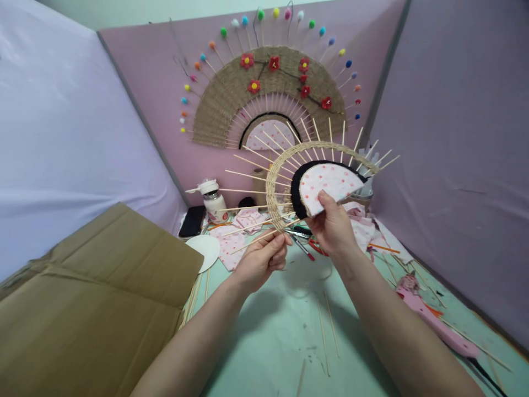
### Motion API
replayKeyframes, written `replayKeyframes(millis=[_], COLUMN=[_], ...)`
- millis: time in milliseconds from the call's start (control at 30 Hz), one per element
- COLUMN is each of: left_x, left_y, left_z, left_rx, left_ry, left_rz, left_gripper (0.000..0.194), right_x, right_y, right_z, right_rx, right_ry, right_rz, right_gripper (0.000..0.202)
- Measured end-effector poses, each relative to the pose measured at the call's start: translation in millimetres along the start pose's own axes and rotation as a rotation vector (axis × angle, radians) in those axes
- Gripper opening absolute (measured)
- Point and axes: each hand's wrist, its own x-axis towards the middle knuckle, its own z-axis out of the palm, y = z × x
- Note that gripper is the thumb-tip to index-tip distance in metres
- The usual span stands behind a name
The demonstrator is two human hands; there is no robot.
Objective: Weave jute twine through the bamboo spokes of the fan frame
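Note:
Above the table is a half-round fan frame (285, 160) of thin wooden sticks with a narrow woven cord band, tilted down to the left. Its centre is a pink dotted cloth half-disc (330, 184) with a black rim (296, 193). My right hand (333, 223) grips the half-disc at its lower edge, thumb on the cloth. My left hand (266, 256) is closed at the lower left end of the woven band, fingertips pinched by the lowest stick. A loose strand (326, 275) seems to hang below between the hands.
A cardboard sheet (103, 298) covers the left. A bottle (212, 204), phone (192, 221) and white disc (206, 252) stand or lie behind it. A pink glue gun (438, 322) and sticks lie right. A finished fan (223, 99) with pompoms hangs on the back wall.

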Motion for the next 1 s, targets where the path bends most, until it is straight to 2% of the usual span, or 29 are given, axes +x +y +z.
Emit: replayKeyframes(millis=[233,433,533,633,733,833,1000], left_x=[1.8,-2.1,-4.0,-5.4,-6.1,-6.1,-4.9], left_y=[17.2,34.0,40.3,43.6,43.9,42.4,41.8], left_z=[-16.5,-28.4,-31.9,-33.6,-31.6,-25.3,-16.4], left_rx=[0.126,-0.109,-0.124,-0.065,-0.047,-0.029,0.043], left_ry=[0.052,0.049,0.033,0.048,0.082,0.160,0.306], left_rz=[-0.107,-0.190,-0.179,-0.164,-0.116,-0.055,0.050], left_gripper=[0.029,0.024,0.010,0.018,0.017,0.016,0.019], right_x=[5.2,9.8,12.5,14.5,15.1,14.1,7.9], right_y=[-6.4,-8.3,-9.7,-16.1,-27.5,-40.6,-58.8], right_z=[-3.9,-9.6,-11.8,-11.1,-8.7,-8.0,-10.7], right_rx=[-0.031,-0.052,-0.064,-0.063,-0.064,-0.103,-0.199], right_ry=[0.057,0.051,0.065,0.098,0.159,0.188,0.134], right_rz=[0.047,0.048,0.041,0.039,0.032,-0.026,-0.196], right_gripper=[0.020,0.018,0.019,0.017,0.014,0.012,0.012])
